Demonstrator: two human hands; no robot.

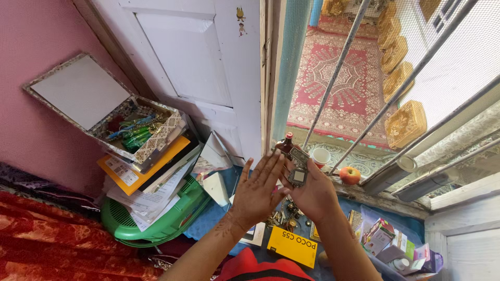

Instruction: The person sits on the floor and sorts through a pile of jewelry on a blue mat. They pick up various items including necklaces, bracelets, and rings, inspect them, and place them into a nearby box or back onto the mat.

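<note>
My right hand (pixel 312 195) is raised in the middle of the view and holds a small dark ornament with a square pendant (pixel 299 174) between thumb and fingers. My left hand (pixel 258 187) is lifted beside it with its back toward me, fingers spread and straight, touching the right hand near the ornament. Below the two hands a heap of metal trinkets and chains (pixel 285 216) lies on a blue cloth (pixel 211 216).
A yellow phone box (pixel 293 244) lies below my hands. At left an open jewellery box (pixel 133 130) tops a paper stack in a green basket (pixel 156 226). A brown bottle (pixel 285 143), white cup (pixel 320 156) and apple (pixel 349 175) stand by the barred window. Small cartons (pixel 388 242) lie at right.
</note>
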